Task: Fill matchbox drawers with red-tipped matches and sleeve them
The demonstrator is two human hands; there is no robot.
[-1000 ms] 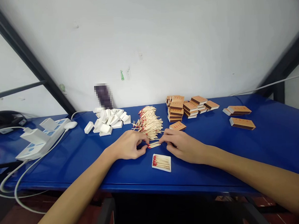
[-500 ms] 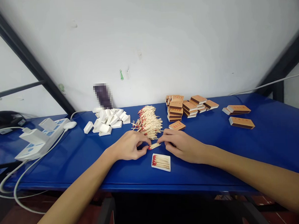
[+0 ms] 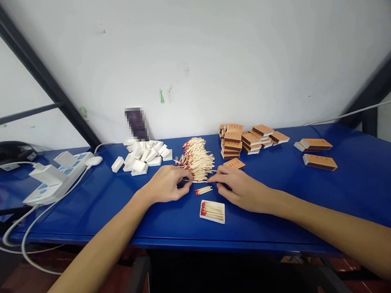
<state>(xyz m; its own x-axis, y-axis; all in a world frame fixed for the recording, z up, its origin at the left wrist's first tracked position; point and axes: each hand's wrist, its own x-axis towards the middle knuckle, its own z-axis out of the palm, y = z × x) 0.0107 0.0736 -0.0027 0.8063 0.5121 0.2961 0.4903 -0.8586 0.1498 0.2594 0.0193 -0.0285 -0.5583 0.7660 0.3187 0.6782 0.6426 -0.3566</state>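
Observation:
A heap of red-tipped matchsticks (image 3: 197,157) lies at the middle of the blue table. At its front edge my left hand (image 3: 166,183) has thumb and forefinger closed around the head end of a single matchstick (image 3: 201,181). My right hand (image 3: 238,185) is at that match's other end, forefinger stretched toward it and thumb apart. Just in front, a small row of matchsticks (image 3: 204,190) rests on the table between the hands. Nearer me is a white matchbox tray (image 3: 212,221), partly filled with matches whose red heads point left.
White matchbox trays (image 3: 144,156) are piled back left. Matchbox sleeves (image 3: 233,138) are stacked back right, with one sleeve (image 3: 234,163) by my right hand and several boxes (image 3: 319,162) farther right. A power strip (image 3: 59,180) with cables occupies the left end.
Both hands have left the small row of matches and moved slightly away from me to the heap's front edge. The left thumb and forefinger have closed on a matchstick there.

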